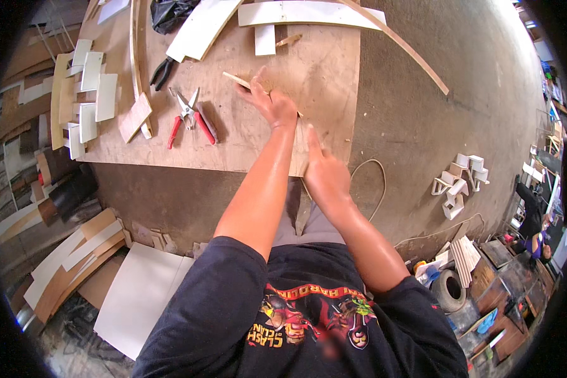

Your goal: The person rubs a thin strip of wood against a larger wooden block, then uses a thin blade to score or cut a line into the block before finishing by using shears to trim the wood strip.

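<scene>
Over the wooden tabletop (pixel 233 142), my left hand (pixel 269 104) is closed on a thin piece of light wood (pixel 234 79), whose end sticks out past the thumb and fingers. My right hand (pixel 326 176) is at the table's near edge, slightly blurred. Its index finger points forward and the other fingers are curled; what they hold is hidden. Between the two wrists lies a pale narrow strip (pixel 298 151), next to the right index finger. Left of my left forearm are pliers with red handles (pixel 188 116), jaws spread. Black-handled pliers (pixel 162 73) lie farther off.
White curved panels (pixel 205 28) and a black plastic bag (pixel 170 16) lie at the table's far side. Small white-faced blocks (pixel 90 71) line its left edge. A long curved strip (pixel 416 60) overhangs the right edge. White bracket-like pieces (pixel 460 183) and a cable (pixel 384 183) are on the floor.
</scene>
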Demonstrator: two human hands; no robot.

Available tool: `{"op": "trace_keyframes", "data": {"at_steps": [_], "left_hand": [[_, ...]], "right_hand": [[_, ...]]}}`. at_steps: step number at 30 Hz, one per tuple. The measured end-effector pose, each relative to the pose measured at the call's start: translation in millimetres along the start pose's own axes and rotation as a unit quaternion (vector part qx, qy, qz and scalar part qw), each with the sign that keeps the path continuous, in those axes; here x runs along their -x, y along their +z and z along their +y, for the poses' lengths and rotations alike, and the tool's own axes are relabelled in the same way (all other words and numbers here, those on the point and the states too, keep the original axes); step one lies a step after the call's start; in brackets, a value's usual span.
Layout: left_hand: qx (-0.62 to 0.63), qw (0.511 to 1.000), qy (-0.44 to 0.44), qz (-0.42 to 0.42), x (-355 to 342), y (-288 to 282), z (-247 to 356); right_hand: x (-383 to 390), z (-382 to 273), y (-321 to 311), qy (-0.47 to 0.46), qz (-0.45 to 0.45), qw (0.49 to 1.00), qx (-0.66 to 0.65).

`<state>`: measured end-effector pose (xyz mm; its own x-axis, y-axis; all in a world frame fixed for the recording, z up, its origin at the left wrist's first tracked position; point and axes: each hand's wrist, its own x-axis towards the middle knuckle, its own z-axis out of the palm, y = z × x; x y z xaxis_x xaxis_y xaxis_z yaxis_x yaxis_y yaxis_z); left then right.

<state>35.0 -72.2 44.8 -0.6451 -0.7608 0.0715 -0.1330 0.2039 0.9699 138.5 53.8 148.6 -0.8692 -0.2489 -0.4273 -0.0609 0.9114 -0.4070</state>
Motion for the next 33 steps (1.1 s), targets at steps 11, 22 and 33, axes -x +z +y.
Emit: {"op": "trace_keyframes", "data": {"at_steps": [11,22,33], "left_hand": [[-0.006,1.0,0.013,0.026,1.3,3.8,2.4],[-0.041,0.998,0.036,0.024,-3.8,4.4,-3.2],[-0.031,0.999,0.02,0.027,-0.3,3.3,1.4]], "right_hand": [[-12.2,-8.6,-0.1,-0.008,0.036,0.999,-0.01],[-18.0,-8.7,-4.7,-0.011,0.017,0.999,-0.036],[-18.2,-15.6,-3.6,0.013,0.03,0.999,-0.027]]}}
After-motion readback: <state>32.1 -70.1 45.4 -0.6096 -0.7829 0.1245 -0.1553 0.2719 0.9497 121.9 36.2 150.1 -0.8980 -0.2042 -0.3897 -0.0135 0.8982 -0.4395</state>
